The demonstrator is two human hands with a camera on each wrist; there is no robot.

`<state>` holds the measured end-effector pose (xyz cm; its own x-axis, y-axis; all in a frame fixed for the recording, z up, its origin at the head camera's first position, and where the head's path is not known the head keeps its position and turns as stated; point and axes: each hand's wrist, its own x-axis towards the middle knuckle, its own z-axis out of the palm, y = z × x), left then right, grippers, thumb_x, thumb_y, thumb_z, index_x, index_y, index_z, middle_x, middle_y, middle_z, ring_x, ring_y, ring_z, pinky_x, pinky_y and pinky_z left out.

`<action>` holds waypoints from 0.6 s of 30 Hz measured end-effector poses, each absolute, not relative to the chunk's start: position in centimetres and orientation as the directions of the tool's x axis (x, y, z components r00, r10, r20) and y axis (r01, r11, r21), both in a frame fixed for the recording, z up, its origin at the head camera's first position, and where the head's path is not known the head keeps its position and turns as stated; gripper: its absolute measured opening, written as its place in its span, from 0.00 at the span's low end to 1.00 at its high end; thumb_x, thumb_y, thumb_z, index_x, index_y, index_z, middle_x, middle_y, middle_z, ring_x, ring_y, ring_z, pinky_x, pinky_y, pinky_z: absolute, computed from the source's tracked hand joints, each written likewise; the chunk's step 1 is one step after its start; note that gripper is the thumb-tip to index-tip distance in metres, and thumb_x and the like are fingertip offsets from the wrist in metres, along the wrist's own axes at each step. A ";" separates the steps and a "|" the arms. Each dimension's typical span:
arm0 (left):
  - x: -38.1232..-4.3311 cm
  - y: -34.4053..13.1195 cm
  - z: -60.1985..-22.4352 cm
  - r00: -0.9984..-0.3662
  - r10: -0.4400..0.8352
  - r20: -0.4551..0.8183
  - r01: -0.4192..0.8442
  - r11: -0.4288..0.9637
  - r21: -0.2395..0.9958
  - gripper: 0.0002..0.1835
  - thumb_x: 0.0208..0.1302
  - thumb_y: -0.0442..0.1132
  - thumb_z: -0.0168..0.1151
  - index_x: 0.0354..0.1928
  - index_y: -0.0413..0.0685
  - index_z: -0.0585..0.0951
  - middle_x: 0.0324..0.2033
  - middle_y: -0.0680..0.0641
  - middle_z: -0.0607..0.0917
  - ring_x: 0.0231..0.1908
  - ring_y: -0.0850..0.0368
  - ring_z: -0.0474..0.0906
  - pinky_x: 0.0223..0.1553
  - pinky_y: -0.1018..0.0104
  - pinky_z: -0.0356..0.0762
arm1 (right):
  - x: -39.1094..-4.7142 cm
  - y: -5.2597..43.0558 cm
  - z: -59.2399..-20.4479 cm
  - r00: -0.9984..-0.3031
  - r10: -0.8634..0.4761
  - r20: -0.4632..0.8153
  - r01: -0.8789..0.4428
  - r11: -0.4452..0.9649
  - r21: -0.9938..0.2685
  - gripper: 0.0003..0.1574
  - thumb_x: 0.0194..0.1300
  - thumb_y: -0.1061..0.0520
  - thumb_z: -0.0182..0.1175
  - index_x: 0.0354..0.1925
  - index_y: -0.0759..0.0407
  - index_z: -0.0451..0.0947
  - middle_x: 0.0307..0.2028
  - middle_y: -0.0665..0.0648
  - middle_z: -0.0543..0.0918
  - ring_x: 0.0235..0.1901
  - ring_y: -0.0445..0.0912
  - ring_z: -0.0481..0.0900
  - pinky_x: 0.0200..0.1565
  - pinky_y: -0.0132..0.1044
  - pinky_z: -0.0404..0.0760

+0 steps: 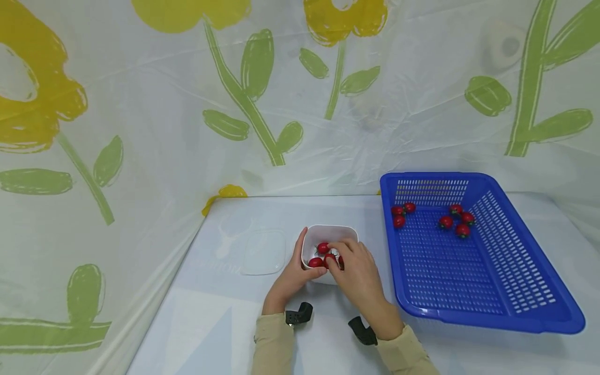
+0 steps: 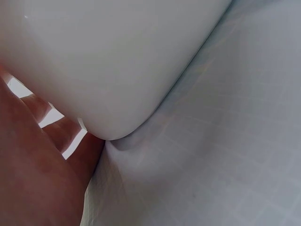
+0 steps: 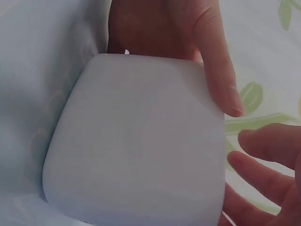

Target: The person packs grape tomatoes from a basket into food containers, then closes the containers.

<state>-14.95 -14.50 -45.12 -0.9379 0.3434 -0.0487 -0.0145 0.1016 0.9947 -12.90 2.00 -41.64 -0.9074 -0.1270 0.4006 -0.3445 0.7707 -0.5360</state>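
A white square container [image 1: 330, 233] stands on the table with several small red tomatoes [image 1: 322, 248] inside. My left hand [image 1: 290, 278] holds it at the left, the thumb along the near rim and the other fingers around the side. Over the container's right part is my right hand [image 1: 358, 271], fingers bent loosely and reaching toward the tomatoes. In the right wrist view the right fingertips [image 3: 239, 161] show just past the rim, spread apart, with no tomato between them. The container's wall [image 3: 136, 136] hides its contents there.
A blue plastic basket [image 1: 450, 310] sits at the right, with several tomatoes [image 1: 462, 230] in its far half. Left of the container lies a clear, flat lid [image 1: 264, 252]. A flower-printed curtain [image 1: 164, 130] hangs behind the table.
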 end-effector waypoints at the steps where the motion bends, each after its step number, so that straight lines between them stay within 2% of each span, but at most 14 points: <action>1: -15.0 -14.5 -45.1 -0.938 0.343 -0.048 -0.014 0.102 0.995 0.51 0.52 0.44 0.64 0.68 0.65 0.38 0.65 0.44 0.51 0.60 0.43 0.54 0.52 0.57 0.68 | -12.9 2.0 -41.5 -0.906 -0.125 0.405 -0.348 0.763 -0.545 0.17 0.52 0.54 0.64 0.43 0.52 0.79 0.41 0.51 0.76 0.38 0.46 0.71 0.41 0.41 0.72; 5: -15.3 -14.6 -45.7 -0.940 0.339 -0.041 -0.011 0.091 0.996 0.51 0.51 0.43 0.64 0.68 0.67 0.39 0.65 0.45 0.51 0.60 0.44 0.55 0.52 0.56 0.68 | -12.6 2.1 -40.9 -0.915 -0.122 0.385 -0.350 0.715 -0.605 0.16 0.54 0.54 0.62 0.44 0.50 0.78 0.41 0.48 0.76 0.37 0.42 0.73 0.37 0.36 0.76; 9: -15.7 -14.8 -47.1 -0.945 0.325 -0.033 -0.006 0.084 0.996 0.51 0.51 0.44 0.65 0.67 0.72 0.40 0.64 0.49 0.53 0.59 0.48 0.57 0.51 0.56 0.68 | -12.3 2.3 -40.1 -0.930 -0.135 0.342 -0.350 0.610 -0.711 0.15 0.57 0.56 0.60 0.45 0.50 0.77 0.38 0.45 0.76 0.33 0.38 0.75 0.31 0.29 0.77; 13: -15.9 -14.8 -47.8 -0.950 0.312 -0.031 0.001 0.102 0.995 0.50 0.51 0.46 0.65 0.66 0.76 0.40 0.63 0.53 0.55 0.58 0.51 0.58 0.51 0.57 0.69 | -12.0 2.9 -39.3 -0.941 -0.174 0.290 -0.338 0.472 -0.814 0.14 0.58 0.57 0.59 0.45 0.49 0.76 0.37 0.43 0.77 0.34 0.36 0.75 0.35 0.29 0.77; 18: -15.8 -14.7 -47.8 -0.953 0.300 -0.032 0.003 0.118 0.993 0.50 0.49 0.48 0.66 0.65 0.81 0.42 0.62 0.55 0.56 0.58 0.52 0.59 0.51 0.56 0.69 | -11.8 3.8 -38.1 -0.942 -0.236 0.239 -0.313 0.363 -0.878 0.14 0.60 0.56 0.57 0.46 0.49 0.76 0.38 0.42 0.77 0.36 0.36 0.75 0.38 0.32 0.77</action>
